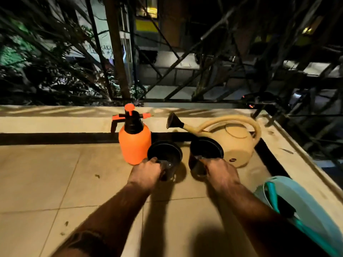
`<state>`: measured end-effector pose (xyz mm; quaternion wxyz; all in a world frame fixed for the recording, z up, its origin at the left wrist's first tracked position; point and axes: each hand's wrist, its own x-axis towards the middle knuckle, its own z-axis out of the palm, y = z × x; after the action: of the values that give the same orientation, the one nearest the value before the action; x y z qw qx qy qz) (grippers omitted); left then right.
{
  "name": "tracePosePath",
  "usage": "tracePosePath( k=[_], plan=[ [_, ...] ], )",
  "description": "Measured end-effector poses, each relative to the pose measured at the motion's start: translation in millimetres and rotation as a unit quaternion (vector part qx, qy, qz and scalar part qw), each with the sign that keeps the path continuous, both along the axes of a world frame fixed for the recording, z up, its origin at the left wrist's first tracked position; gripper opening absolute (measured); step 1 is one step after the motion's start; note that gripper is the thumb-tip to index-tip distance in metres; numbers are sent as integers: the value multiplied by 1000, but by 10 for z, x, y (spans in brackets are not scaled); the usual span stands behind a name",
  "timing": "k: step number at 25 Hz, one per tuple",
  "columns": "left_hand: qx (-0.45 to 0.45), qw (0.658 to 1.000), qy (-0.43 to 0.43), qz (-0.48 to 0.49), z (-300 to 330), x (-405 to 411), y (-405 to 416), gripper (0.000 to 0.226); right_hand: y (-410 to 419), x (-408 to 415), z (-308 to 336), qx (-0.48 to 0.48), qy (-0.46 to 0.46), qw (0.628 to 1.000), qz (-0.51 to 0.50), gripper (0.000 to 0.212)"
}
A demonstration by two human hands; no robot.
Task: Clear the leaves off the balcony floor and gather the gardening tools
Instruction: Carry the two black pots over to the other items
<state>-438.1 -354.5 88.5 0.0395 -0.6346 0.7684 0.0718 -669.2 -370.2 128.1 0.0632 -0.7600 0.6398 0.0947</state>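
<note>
You are working on the gathering half of the job: your left hand (146, 170) is gripping the near rim of one black pot (164, 154), fingers curled round the edge, and your right hand (219, 171) is gripping the rim of a second pot (206, 150) the same way. Take the orange sprayer (134, 143) as the landmark: the left pot is just beside it on its right, the right pot is a little further right, and beyond that the beige watering can (232, 143) is lying against the wall. Both pots look to be at or near the floor (55, 173); whether they are resting on it I cannot tell. Next, I judge, you are setting them down level beside the sprayer without knocking it. A few leaf scraps (97, 176) are lying left of the sprayer, nearer you, so sweeping seems unfinished.
</note>
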Motion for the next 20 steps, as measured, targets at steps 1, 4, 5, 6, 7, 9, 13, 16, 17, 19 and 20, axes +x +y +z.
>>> tracePosePath(
  k=[1,4,5,6,7,9,13,16,17,19,20],
  plan=[
    [5,1000,1,2,-160,-1,-33,51,-28,-15,-158,-8,-6,1000,0,45],
    [21,1000,-12,12,-496,28,-70,44,-80,20,-529,-20,-17,1000,-15,54],
    [26,999,-18,17,-559,53,-73,41,-89,39,-604,-18,-17,1000,-15,55],
    [30,999,-22,22,-614,79,-69,38,-96,52,-666,-19,-16,1000,-15,56],
    [30,999,-24,28,-656,92,-60,37,-102,59,-712,-22,-15,1000,-15,57],
    [24,999,-32,34,-722,88,-36,35,-115,76,-788,-35,-7,999,-15,57],
    [36,998,-31,40,-825,44,-106,40,-135,112,-936,-33,-30,998,-38,59],
    [53,997,-30,50,-860,31,-139,47,-124,120,-1059,5,-36,997,-61,59],
    [57,997,-32,52,-876,30,-131,48,-124,126,-1098,22,-47,996,-73,58],
    [58,997,-26,54,-902,31,-128,50,-129,161,-1146,47,-74,991,-98,57],
    [54,997,-18,55,-908,47,-124,51,-121,185,-1153,46,-81,990,-102,59]
  ],
)
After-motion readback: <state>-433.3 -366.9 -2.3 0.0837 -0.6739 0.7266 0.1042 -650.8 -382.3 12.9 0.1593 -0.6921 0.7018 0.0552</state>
